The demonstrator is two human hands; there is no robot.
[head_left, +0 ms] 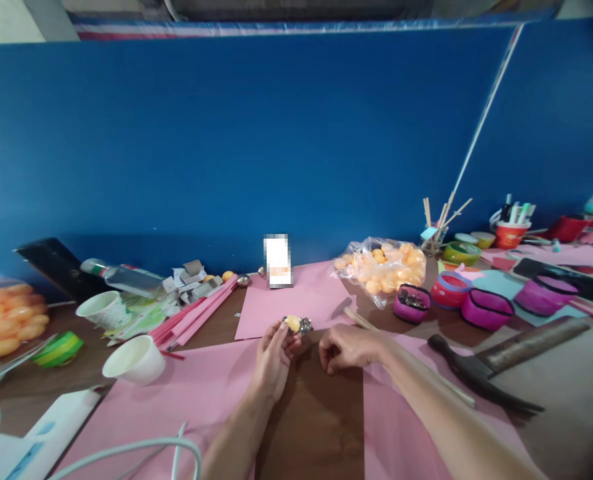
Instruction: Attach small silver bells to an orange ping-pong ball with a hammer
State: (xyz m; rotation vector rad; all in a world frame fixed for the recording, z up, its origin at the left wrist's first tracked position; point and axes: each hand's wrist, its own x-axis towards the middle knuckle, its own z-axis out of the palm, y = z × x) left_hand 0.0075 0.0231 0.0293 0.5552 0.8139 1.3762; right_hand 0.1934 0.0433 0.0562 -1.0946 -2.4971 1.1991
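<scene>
Loosely, round orange ball (292, 323) between fingers (282, 328)

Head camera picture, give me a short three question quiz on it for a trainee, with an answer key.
1. True or false: the left hand pinches a small orange ball at its fingertips.
2. Which tool lies on the table to the right of the right hand? A) scissors B) hammer C) pliers
3. Fill in: the clear bag by the blue wall holds many orange ____.

Key
1. True. The ball is raised over the pink paper, with something small and shiny beside it.
2. B. Its dark head points toward the person.
3. Balls. The right hand rests curled on the table, and whether it holds anything cannot be told.
</scene>
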